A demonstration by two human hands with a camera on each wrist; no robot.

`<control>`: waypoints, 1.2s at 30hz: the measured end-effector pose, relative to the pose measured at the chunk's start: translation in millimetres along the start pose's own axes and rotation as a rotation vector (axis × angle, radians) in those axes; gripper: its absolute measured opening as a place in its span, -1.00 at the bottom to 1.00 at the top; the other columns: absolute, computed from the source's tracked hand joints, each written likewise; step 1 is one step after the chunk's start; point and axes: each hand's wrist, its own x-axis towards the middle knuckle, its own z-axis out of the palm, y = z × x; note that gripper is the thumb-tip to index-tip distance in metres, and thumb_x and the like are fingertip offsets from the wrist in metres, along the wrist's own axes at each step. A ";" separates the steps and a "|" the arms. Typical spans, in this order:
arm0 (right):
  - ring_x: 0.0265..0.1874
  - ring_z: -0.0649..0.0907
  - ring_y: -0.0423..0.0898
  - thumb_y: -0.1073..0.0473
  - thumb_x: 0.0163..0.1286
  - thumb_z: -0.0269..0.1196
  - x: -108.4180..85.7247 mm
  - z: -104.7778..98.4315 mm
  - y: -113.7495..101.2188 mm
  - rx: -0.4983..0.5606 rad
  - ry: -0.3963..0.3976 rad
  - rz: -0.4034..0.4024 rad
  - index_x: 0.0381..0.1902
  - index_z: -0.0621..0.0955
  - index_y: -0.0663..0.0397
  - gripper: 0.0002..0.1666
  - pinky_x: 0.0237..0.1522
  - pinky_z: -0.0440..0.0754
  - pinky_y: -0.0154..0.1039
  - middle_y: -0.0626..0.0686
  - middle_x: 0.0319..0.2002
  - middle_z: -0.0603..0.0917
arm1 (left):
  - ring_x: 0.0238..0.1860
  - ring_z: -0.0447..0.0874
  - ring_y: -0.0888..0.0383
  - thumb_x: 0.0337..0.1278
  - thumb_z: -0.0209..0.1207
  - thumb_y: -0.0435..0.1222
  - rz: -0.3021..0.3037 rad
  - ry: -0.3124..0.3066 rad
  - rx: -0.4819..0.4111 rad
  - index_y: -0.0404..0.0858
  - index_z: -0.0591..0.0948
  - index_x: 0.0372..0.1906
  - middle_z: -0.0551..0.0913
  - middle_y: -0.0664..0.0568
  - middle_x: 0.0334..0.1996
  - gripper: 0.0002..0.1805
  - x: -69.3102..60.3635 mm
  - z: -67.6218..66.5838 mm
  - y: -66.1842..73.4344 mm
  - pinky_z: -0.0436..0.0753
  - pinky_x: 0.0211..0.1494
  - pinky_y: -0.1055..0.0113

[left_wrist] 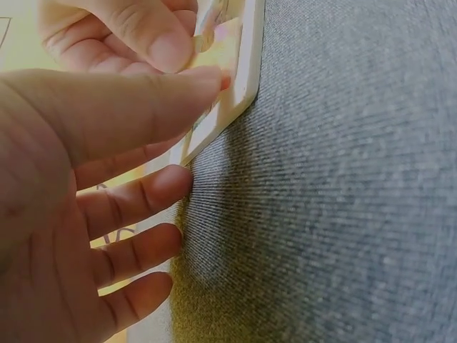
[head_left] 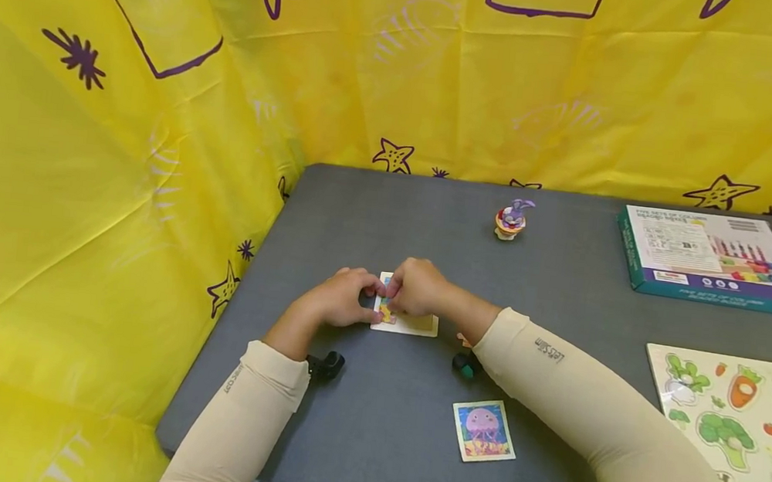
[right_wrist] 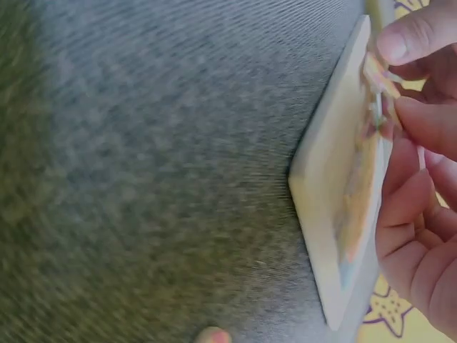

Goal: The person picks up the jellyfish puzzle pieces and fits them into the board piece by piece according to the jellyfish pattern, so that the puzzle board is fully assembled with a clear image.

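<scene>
Right hand (head_left: 419, 287) pinches puzzle piece (right_wrist: 380, 77) over board (head_left: 417, 325); left hand (head_left: 344, 297), fingers loosely extended, touches board at 9 o'clock

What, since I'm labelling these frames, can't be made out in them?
Head view: part of the wooden board, covered by the right hand.
Head view: the rest of the vegetable board, cut off by the right edge.
Head view: the box's smallest print, too small to read.
Right wrist view: the picture on the pinched piece, blurred and partly covered by fingers.
</scene>
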 end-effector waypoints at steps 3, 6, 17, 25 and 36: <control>-0.39 0.64 -0.17 0.17 0.14 0.53 1.6 1.8 0.7 -0.043 -0.008 -0.026 -0.49 0.81 -0.08 -0.93 -0.33 0.56 -0.32 -0.18 -0.50 0.75 | -0.01 0.47 0.00 0.08 0.47 -0.16 -0.012 0.000 -0.004 -0.15 0.69 -0.05 0.60 0.00 -0.18 -0.65 1.0 0.1 -0.3 0.44 0.15 0.12; -0.43 0.63 -0.17 0.14 0.16 0.52 2.9 2.1 1.4 -0.068 0.001 -0.020 -0.52 0.80 -0.10 -0.90 -0.38 0.54 -0.32 -0.18 -0.54 0.73 | -0.03 0.48 0.01 0.06 0.48 -0.16 -0.016 0.013 0.004 -0.13 0.69 -0.07 0.61 0.01 -0.19 -0.66 3.4 1.4 -0.9 0.44 0.13 0.13; -0.67 0.61 -0.22 0.09 0.21 0.47 9.1 -1.6 6.2 -0.049 0.012 0.096 -0.60 0.75 -0.07 -0.79 -0.57 0.47 -0.34 -0.17 -0.68 0.68 | -0.05 0.48 0.02 -0.01 0.52 -0.17 -0.064 0.020 0.016 -0.10 0.70 -0.12 0.62 0.04 -0.20 -0.67 8.7 3.8 1.2 0.43 0.09 0.12; -0.67 0.62 -0.21 0.04 0.14 0.52 12.8 -0.9 5.6 -0.073 0.023 0.093 -0.63 0.74 -0.11 -0.78 -0.51 0.50 -0.29 -0.18 -0.71 0.67 | -0.04 0.48 0.02 -0.03 0.52 -0.17 -0.072 0.016 0.027 -0.08 0.70 -0.13 0.62 0.06 -0.21 -0.67 7.8 1.2 2.7 0.42 0.09 0.11; -0.47 0.59 -0.12 0.15 0.32 0.38 -29.3 -24.4 14.1 -0.156 0.038 -0.008 -0.49 0.71 -0.09 -0.84 -0.38 0.49 -0.22 -0.11 -0.52 0.64 | 0.03 0.46 -0.01 0.11 0.43 -0.17 -0.037 0.027 0.113 -0.07 0.69 -0.03 0.62 0.04 -0.09 -0.68 2.3 4.7 9.5 0.42 0.16 0.01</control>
